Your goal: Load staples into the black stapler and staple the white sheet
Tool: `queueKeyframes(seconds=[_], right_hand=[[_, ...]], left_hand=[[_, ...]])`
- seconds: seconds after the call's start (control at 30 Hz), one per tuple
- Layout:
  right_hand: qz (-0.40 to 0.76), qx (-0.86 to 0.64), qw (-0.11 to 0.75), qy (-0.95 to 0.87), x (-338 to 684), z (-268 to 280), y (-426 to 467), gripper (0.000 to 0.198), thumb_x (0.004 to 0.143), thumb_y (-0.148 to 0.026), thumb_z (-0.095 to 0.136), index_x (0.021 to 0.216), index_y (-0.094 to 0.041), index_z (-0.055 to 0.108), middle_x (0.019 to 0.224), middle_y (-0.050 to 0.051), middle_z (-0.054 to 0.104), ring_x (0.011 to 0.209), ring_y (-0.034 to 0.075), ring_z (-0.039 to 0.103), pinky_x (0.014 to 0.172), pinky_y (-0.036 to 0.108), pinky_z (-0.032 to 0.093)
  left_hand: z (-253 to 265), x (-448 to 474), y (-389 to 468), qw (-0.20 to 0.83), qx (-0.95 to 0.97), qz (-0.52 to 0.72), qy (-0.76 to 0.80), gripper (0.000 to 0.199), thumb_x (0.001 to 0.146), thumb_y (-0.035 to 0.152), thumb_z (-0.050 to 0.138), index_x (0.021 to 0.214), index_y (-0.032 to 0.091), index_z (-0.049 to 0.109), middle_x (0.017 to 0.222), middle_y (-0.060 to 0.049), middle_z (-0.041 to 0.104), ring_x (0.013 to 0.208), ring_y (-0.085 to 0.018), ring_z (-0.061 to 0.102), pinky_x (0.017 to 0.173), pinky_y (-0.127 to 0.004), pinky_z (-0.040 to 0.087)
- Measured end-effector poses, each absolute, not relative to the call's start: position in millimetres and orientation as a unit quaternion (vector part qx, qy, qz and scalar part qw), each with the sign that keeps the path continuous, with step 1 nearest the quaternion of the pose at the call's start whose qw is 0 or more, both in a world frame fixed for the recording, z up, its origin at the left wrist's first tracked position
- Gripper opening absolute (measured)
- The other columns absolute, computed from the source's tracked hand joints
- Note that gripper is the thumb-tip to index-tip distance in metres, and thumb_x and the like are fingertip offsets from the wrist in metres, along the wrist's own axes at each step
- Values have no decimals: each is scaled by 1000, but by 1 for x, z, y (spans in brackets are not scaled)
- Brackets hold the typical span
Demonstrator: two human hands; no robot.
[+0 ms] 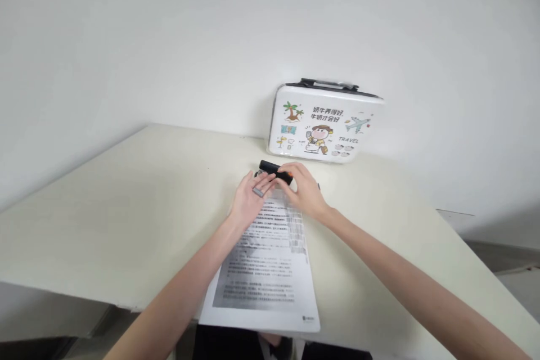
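My right hand [307, 191] grips the right end of a black stapler [269, 167], thumb and fingers closed about it. A bit of orange shows on the stapler near my fingertips. My left hand [248, 197] is turned palm up just left of it, its fingers reaching to the stapler's near side. A short grey strip, which looks like staples [258, 192], lies held against the left fingers. Below both hands is a stack of printed paper sheets [270, 278], its upper end partly covered by the hands.
A white cartoon-printed case [329, 124] with a black handle stands upright against the wall behind the stapler. The paper reaches the near edge of the pale table [169, 208]. My legs in dark clothing show under that edge.
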State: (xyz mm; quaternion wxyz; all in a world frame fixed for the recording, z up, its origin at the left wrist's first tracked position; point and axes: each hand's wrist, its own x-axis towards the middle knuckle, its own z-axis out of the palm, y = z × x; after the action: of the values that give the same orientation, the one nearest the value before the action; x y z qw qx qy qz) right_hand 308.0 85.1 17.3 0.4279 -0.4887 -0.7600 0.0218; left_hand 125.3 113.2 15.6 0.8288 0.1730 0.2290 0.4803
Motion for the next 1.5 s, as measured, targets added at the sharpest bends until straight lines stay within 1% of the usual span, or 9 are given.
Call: queueKeyframes(seconds=[0.23, 0.5, 0.63, 0.77, 0.87, 1.03, 1.17, 1.3, 1.5], right_hand=[[-48, -512, 387, -765, 302, 33, 4, 20, 99, -33, 66, 115, -24, 71, 153, 17, 48, 137, 35, 50, 110, 57, 50], [23, -555, 459, -693, 363, 21, -61, 14, 103, -30, 60, 106, -27, 73, 136, 12, 62, 126, 30, 62, 104, 51, 56], [41, -601, 473, -643, 419, 7, -95, 21, 102, -43, 61, 102, -26, 72, 124, 12, 70, 113, 28, 70, 95, 45, 59], [61, -714, 431, -549, 490, -15, -124, 36, 100, -56, 57, 104, -23, 73, 100, 10, 80, 84, 26, 75, 70, 37, 58], [7, -767, 398, -504, 536, -28, -138, 38, 99, -56, 56, 105, -23, 73, 98, 9, 81, 78, 25, 73, 71, 37, 55], [-89, -823, 312, -465, 579, -45, -146, 35, 101, -49, 50, 108, -26, 76, 108, 8, 80, 78, 24, 71, 74, 40, 51], [-131, -833, 257, -472, 588, -53, -146, 36, 103, -47, 47, 112, -26, 76, 113, 10, 78, 103, 31, 69, 70, 38, 47], [-136, -831, 248, -479, 587, -56, -147, 35, 103, -45, 47, 113, -26, 75, 115, 10, 76, 106, 31, 68, 70, 37, 47], [-135, -822, 259, -488, 583, -56, -147, 34, 101, -43, 49, 115, -25, 75, 115, 11, 75, 108, 31, 68, 79, 41, 52]], left_hand=[[39, 165, 62, 865, 256, 376, 213, 44, 106, 47, 51, 114, 10, 72, 116, -19, 76, 116, -32, 71, 102, -41, 55], [31, 211, 14, 841, 437, 283, 148, 52, 101, 62, 60, 120, 14, 71, 123, -17, 74, 123, -31, 68, 114, -46, 45], [28, 199, 22, 718, 614, 256, 202, 57, 101, 68, 56, 131, 21, 67, 133, -16, 71, 124, -30, 67, 113, -49, 46], [35, 151, 61, 456, 800, 228, 317, 47, 99, 66, 57, 121, 28, 72, 133, -8, 72, 129, -32, 62, 111, -47, 47], [35, 110, 94, 316, 840, 208, 390, 50, 98, 68, 52, 120, 27, 71, 130, -7, 73, 122, -32, 66, 101, -44, 53], [24, 63, 130, 193, 842, 214, 457, 54, 97, 66, 47, 119, 23, 70, 124, -10, 75, 115, -33, 69, 102, -45, 54], [8, 52, 138, 142, 868, 219, 423, 55, 98, 65, 49, 128, 23, 67, 139, -10, 69, 131, -34, 61, 113, -48, 48], [-4, 52, 130, 97, 910, 169, 366, 62, 98, 67, 49, 137, 22, 64, 157, -12, 56, 149, -34, 47, 126, -52, 33], [-7, 62, 85, 49, 952, 59, 295, 88, 97, 70, 55, 169, 27, 29, 175, -8, 25, 162, -37, 21, 132, -58, 13]])
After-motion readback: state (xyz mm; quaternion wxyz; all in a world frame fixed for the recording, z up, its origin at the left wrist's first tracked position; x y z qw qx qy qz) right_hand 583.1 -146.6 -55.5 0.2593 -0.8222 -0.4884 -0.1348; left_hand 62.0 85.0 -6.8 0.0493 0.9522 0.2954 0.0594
